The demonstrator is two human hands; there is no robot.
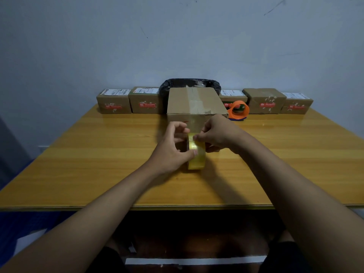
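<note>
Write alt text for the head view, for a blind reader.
A left hand and right hand grip a yellowish tape roll on edge on a wooden table, before a cardboard box. Smaller boxes and an orange tape dispenser stand farther back.

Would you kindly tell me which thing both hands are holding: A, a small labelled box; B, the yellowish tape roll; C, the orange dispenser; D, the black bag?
B: the left hand and right hand both pinch the tape roll, which stands on edge on the table before the big box; the dispenser lies untouched beside that box.
</note>
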